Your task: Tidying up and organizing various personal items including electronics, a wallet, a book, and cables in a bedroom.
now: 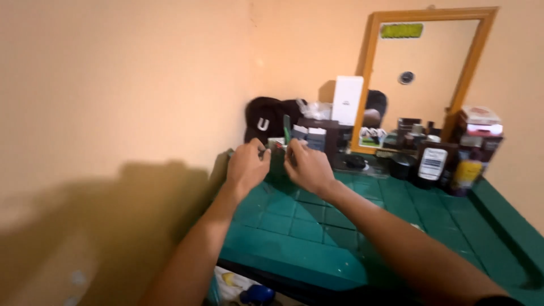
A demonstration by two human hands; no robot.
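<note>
My left hand and my right hand are stretched out side by side over the far left part of a green tiled counter. Both have their fingers curled around a small object held between them; it is blurred and mostly hidden, so I cannot tell what it is. A thin green upright piece sticks up just above my right hand's fingers. A black cap with a white letter rests against the wall right behind the hands.
A wood-framed mirror leans on the wall at the back right. A white box, small dark boxes, a dark bottle with a white label and stacked containers crowd the counter's back. A raised green ledge runs along the right.
</note>
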